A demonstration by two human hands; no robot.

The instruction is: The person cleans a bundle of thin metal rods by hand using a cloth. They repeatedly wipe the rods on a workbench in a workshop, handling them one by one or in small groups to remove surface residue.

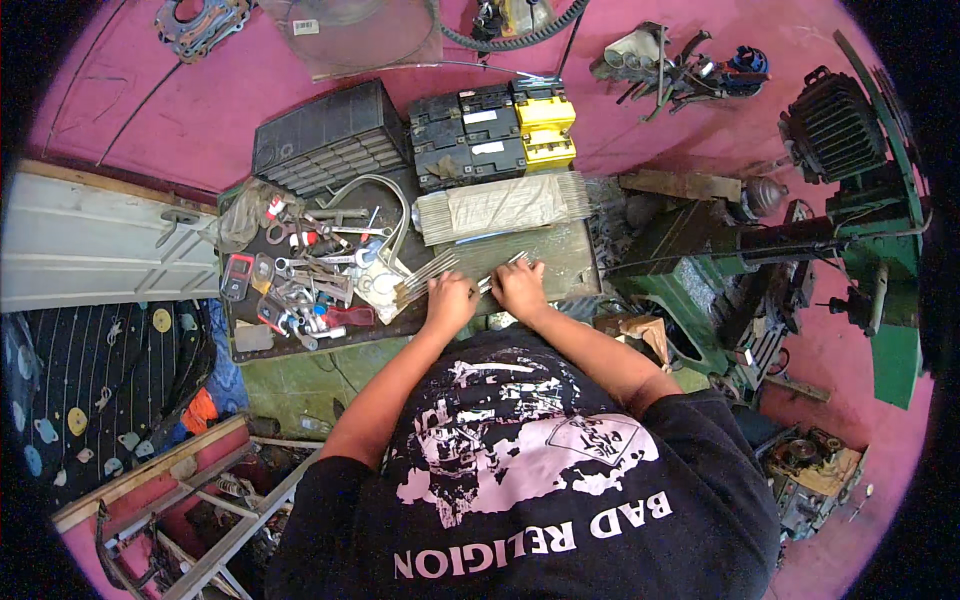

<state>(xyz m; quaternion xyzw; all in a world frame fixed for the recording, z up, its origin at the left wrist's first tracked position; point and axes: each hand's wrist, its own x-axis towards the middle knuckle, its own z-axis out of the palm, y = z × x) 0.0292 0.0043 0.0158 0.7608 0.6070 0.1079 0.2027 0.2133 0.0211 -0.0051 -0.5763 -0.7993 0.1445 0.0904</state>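
At the front edge of the workbench, my left hand is closed around a small bunch of thin welding rods, which fan out to its left with brownish ends. My right hand sits close beside it, fingers curled on a few more thin rods. A narrow gap parts the two hands. Just beyond them lies a wide pack of grey rods, partly wrapped in pale paper, with rod ends sticking out at both sides. My fingers hide the gripped parts of the rods.
Wrenches and other loose tools crowd the bench's left side, near a red-and-black meter. A black drawer cabinet and black and yellow batteries stand at the back. Right is a green machine; a ladder lies lower left.
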